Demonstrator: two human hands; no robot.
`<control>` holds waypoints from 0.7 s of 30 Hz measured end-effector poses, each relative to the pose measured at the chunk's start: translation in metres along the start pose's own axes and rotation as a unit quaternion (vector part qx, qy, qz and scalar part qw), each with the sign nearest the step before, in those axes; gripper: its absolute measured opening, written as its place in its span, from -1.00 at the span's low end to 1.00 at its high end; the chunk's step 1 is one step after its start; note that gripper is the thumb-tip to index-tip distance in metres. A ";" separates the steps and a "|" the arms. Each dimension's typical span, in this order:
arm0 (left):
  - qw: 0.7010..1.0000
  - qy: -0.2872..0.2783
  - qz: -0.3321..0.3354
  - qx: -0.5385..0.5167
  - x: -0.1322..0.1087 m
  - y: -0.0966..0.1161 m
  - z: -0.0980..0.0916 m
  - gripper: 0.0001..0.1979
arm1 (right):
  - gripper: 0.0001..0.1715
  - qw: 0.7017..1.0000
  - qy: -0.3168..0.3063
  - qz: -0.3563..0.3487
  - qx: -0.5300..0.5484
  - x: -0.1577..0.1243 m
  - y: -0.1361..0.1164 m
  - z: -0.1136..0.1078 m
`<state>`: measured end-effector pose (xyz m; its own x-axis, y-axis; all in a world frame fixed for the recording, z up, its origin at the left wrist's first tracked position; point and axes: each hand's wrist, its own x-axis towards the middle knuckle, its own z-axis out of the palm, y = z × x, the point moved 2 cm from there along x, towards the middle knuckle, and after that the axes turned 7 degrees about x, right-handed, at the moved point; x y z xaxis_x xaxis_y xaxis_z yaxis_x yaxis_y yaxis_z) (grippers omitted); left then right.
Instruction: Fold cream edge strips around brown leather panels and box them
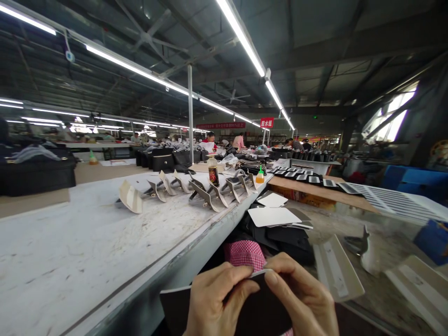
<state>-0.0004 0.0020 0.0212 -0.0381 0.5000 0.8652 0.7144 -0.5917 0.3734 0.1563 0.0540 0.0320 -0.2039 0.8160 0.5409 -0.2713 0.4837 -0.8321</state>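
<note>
Both my hands are at the bottom centre, holding a flat dark panel (175, 305) with a thin pale edge. My left hand (213, 303) has its thumb and fingers pinched over the panel's top edge. My right hand (304, 298) pinches the same edge from the right, fingers curled. Behind the panel shows a bit of pink checked cloth (245, 254).
A long white worktable (70, 252) runs away on the left, with a row of large metal clips (206, 193), a brown bottle (213, 172) and an orange glue bottle (259, 176). White cards (273, 216) lie on a dark stack. Pale strips (336, 270) lie at right. People work far off.
</note>
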 end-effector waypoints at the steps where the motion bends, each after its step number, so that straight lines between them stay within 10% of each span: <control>1: 1.000 -0.004 -0.001 0.001 0.001 0.001 0.000 -0.96 | -0.80 1.000 -0.010 -0.002 -0.003 0.001 0.001 -0.001; 18: 0.995 0.004 0.072 0.066 0.004 0.003 0.012 -0.78 | -0.86 0.990 -0.129 -0.026 -0.055 0.003 0.011 -0.007; 21: 0.994 -0.082 0.055 0.037 -0.007 -0.011 0.010 -0.82 | -0.73 0.991 -0.113 -0.050 -0.059 -0.003 0.012 -0.013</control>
<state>-0.0011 0.0115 0.0074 0.1539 0.5348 0.8308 0.7578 -0.6035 0.2481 0.1657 0.0614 0.0183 -0.3912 0.6768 0.6236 -0.1914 0.6030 -0.7744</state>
